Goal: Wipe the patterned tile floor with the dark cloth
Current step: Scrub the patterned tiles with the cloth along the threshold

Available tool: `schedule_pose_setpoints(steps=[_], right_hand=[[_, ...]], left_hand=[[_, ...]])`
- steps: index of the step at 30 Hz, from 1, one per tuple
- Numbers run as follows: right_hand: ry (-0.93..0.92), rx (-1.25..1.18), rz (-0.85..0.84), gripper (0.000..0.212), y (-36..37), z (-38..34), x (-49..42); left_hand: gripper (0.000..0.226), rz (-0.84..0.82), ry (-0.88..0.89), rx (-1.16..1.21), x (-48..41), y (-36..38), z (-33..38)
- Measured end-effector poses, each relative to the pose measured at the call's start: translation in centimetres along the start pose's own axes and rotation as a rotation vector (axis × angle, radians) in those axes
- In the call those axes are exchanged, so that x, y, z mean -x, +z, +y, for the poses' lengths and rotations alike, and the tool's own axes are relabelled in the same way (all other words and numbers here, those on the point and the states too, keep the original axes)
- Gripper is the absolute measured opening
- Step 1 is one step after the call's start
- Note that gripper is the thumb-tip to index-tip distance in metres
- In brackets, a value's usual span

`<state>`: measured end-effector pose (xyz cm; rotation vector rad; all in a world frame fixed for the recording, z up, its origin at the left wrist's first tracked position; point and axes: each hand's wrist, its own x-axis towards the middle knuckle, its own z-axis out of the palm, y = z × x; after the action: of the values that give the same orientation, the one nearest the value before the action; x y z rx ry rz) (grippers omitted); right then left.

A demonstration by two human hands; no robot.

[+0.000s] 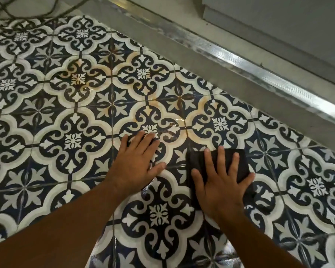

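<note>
The patterned tile floor [72, 120] fills most of the view, blue and white with dark scrolls. Orange-brown stains and a wet sheen lie on the tiles just beyond my hands, around the stained patch [157, 105]. A dark cloth [242, 163] lies flat on the floor at centre right. My right hand [220, 182] presses on it with fingers spread and straight, covering much of the cloth. My left hand [137, 163] rests flat on the bare tiles just left of the cloth, fingers straight.
A metal threshold strip [240, 60] runs diagonally from top centre to the right edge, with a grey surface and a pale cabinet base [278, 18] behind it. A dark cable [27, 15] coils on the floor at the top left.
</note>
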<state>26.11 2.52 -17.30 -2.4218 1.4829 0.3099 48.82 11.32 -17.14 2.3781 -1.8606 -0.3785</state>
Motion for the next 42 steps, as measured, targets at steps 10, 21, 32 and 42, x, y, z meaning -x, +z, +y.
schedule_pose_setpoints(steps=[10,21,32,42], right_hand=[[-0.057,-0.057,0.056,0.070,0.6,-5.3,-0.9],[-0.011,0.020,0.031,0.068,-1.6,1.1,-4.5],[-0.183,0.063,0.031,0.067,-0.8,2.2,-3.6],[-0.125,-0.022,0.117,0.071,-1.8,-3.4,-9.0]], left_hand=[[0.073,0.087,-0.041,0.106,-0.2,0.3,0.1],[0.071,0.070,-0.065,0.035,-0.3,0.2,0.1],[0.071,0.042,-0.058,0.015,-0.4,0.0,0.2],[0.070,0.067,-0.048,0.003,-0.3,0.4,-0.1]])
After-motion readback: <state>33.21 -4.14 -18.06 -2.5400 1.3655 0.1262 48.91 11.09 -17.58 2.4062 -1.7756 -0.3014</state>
